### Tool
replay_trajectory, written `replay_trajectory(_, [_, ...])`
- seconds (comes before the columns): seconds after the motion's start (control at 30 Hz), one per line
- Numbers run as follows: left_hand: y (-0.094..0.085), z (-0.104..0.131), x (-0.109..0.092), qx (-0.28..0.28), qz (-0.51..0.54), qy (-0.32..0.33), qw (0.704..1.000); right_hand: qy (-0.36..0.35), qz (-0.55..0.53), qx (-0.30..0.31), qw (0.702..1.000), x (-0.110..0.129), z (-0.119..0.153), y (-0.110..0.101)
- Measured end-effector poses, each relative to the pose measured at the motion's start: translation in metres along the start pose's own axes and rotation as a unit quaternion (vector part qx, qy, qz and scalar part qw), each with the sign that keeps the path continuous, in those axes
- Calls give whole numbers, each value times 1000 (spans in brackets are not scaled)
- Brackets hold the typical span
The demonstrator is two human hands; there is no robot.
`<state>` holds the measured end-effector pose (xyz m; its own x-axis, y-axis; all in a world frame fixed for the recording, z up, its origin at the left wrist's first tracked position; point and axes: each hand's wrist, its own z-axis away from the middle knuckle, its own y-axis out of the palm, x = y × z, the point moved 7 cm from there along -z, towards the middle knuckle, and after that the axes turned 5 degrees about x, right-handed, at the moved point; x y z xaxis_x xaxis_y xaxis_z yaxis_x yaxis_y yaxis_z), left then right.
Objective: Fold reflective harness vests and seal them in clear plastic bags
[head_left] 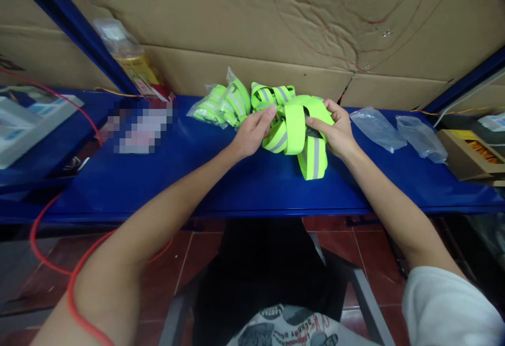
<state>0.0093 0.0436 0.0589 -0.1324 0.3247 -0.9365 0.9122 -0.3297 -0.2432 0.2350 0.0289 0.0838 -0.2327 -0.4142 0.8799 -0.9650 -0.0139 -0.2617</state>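
A neon yellow-green reflective strap [295, 129] with grey stripes hangs in loops between my two hands, above the blue table. My left hand [254, 129] pinches its left side near a dark piece. On the right, my right hand [336, 128] is closed round the folded part, thumb in front. Behind my left hand lies another bundle of the same strap [272, 92], partly hidden and perhaps joined to the held one. Two clear bags of folded green straps [223, 105] rest just left of it.
Two clear plastic bags [379, 128] lie at right, beside an open cardboard box [473, 151]. A bottle [132, 54] stands at the back left. A red hose [73, 283] loops at lower left, across my left arm. Cardboard [221, 25] backs the blue table [177, 177].
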Motion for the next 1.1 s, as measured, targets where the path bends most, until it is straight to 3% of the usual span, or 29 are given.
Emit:
replay_trajectory(0.07, [0,4,-11,-14,-61,52,997,27,13,26,999,0,0,4])
replay_trajectory(0.2, [8,6,-13,-19,-110,53,992,45,-37,85,995,2,3,17])
replay_trajectory(0.3, [16,3,-10,2,-47,86,995,66,-95,128,985,1,3,18])
replay_trajectory(0.4, [23,-2,-8,56,51,119,990,81,-106,132,982,-2,0,10])
replay_trajectory(0.57, [33,-4,0,129,128,84,980,19,-48,137,989,3,0,6])
replay_trajectory(0.73, [38,0,3,162,138,44,976,-71,115,117,984,15,5,6])
replay_trajectory(0.83, [45,4,2,208,127,37,969,-119,127,125,977,20,4,4])
replay_trajectory(0.97, [43,3,6,169,104,13,980,-77,29,211,974,19,5,10])
replay_trajectory(1.1, [29,0,-3,115,16,56,992,-3,-68,212,975,25,6,7])
